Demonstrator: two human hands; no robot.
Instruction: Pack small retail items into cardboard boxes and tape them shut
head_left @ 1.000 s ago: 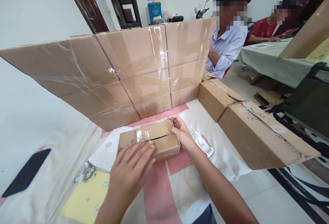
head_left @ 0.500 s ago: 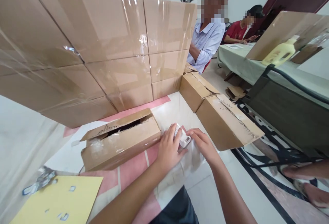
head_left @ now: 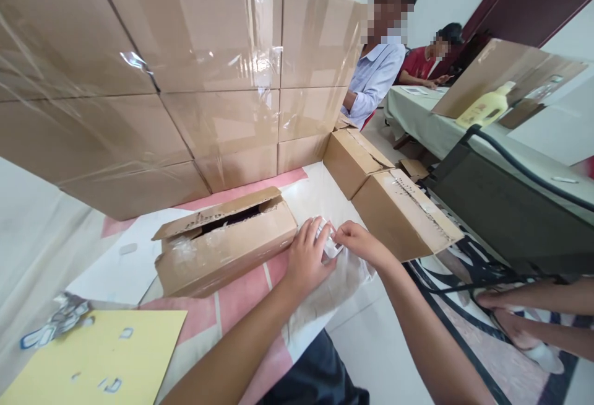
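The left hand [head_left: 310, 251] holds a small white thing [head_left: 331, 248] on the tabletop [head_left: 304, 199], its fingers curled over it. The right hand [head_left: 359, 243] has bent fingers at the thing's edge; I can't tell if they grip it. A box [head_left: 232, 255] sits beside the left hand.

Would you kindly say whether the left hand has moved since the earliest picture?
Yes, rightward: judged against the cardboard wall, the left hand went from over the near box to the white object.
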